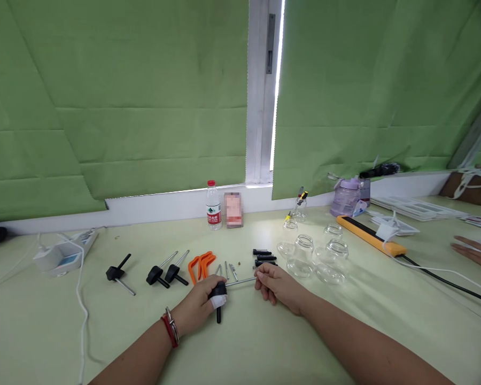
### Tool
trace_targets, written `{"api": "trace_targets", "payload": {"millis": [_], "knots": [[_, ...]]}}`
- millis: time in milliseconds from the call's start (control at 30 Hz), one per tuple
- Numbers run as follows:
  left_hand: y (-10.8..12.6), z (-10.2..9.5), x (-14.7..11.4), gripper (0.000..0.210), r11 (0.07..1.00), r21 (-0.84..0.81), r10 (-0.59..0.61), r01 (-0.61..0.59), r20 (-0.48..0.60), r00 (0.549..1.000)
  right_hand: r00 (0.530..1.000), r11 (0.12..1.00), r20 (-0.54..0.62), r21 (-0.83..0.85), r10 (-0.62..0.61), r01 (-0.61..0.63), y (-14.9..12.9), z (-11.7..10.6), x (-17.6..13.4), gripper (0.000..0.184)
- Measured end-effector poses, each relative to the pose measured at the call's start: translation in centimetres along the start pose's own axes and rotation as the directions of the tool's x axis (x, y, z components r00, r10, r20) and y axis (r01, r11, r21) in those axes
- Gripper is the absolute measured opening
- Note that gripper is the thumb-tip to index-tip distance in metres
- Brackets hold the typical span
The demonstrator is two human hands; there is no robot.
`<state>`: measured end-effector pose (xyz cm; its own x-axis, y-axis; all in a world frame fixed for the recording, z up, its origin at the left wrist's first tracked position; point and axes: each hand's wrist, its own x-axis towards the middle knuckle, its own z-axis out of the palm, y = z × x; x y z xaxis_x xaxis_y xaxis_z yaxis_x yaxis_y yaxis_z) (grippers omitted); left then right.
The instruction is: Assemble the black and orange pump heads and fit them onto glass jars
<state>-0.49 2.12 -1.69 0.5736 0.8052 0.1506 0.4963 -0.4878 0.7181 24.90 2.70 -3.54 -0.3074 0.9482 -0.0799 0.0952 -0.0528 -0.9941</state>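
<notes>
My left hand (198,305) is wrapped round a black round cap (218,290) with a black stem pointing toward me. A thin metal rod (240,282) runs out of this cap to the right. At the rod's far end, the fingers of my right hand (278,286) pinch its tip. Beyond my hands lie bent orange plastic pieces (201,264), several small metal pins (233,271) and black spring-fitted parts (265,258). To the left rest three similar cap-and-rod pieces, one of them a black cap (155,275) near the orange parts.
Clear glass jars (300,262) stand on the right of the table. Behind are a water bottle (214,208), a pink box (234,210) and a purple jug (344,198). An orange power strip (371,235) lies right, a white one (66,254) left. Another person's hand (475,251) shows at right.
</notes>
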Motion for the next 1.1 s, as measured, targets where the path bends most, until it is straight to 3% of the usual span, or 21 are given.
{"api": "trace_targets", "payload": {"millis": [233, 767, 1100], "knots": [[0.22, -0.06, 0.07, 0.027, 1.0, 0.002, -0.007, 0.007, 0.008, 1.0, 0.999, 1.0, 0.034, 0.013, -0.011, 0.01, 0.28, -0.18, 0.05, 0.021], [0.29, -0.05, 0.08, 0.027, 1.0, 0.004, 0.001, -0.001, 0.001, 1.0, 0.999, 0.998, -0.006, -0.048, 0.036, -0.036, -0.31, 0.15, -0.29, 0.033], [0.14, -0.05, 0.07, 0.028, 1.0, 0.017, 0.002, -0.002, -0.001, 1.0, 0.998, 0.999, 0.045, 0.028, -0.038, 0.037, 0.31, -0.07, 0.02, 0.029]]}}
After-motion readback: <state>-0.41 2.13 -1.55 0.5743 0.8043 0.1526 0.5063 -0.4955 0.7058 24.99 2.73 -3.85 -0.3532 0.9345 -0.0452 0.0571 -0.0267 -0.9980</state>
